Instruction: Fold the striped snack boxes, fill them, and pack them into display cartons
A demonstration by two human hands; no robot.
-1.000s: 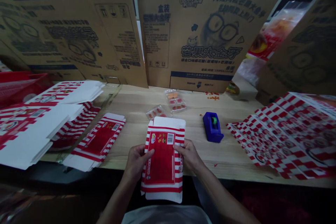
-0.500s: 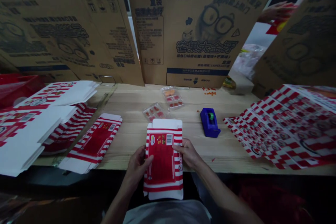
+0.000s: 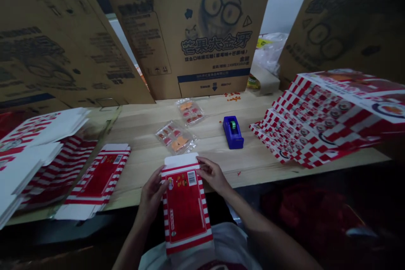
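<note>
A red-and-white striped carton [image 3: 186, 209] with a barcode is held between my two hands, in front of my body at the table's front edge. My left hand [image 3: 152, 194] grips its left side, thumb on the printed face. At the upper right edge, my right hand [image 3: 212, 174] pinches the carton near its white top flap. Just beyond the carton lie two clear packets of small red and orange pieces, a nearer packet [image 3: 176, 136] and a farther packet [image 3: 190, 112]. Fingers behind the carton are hidden.
A blue tape dispenser [image 3: 233, 132] stands right of the packets. Flat cartons [image 3: 103, 173] and striped stacks [image 3: 60, 168] lie at the left. A large stack of checkered cartons [image 3: 316, 122] leans at the right. Cardboard boxes [image 3: 202, 63] wall off the back.
The view has turned right. My right hand has shifted up to the carton's top corner, and my left hand has also moved higher along its side. The nearer packet is now uncovered.
</note>
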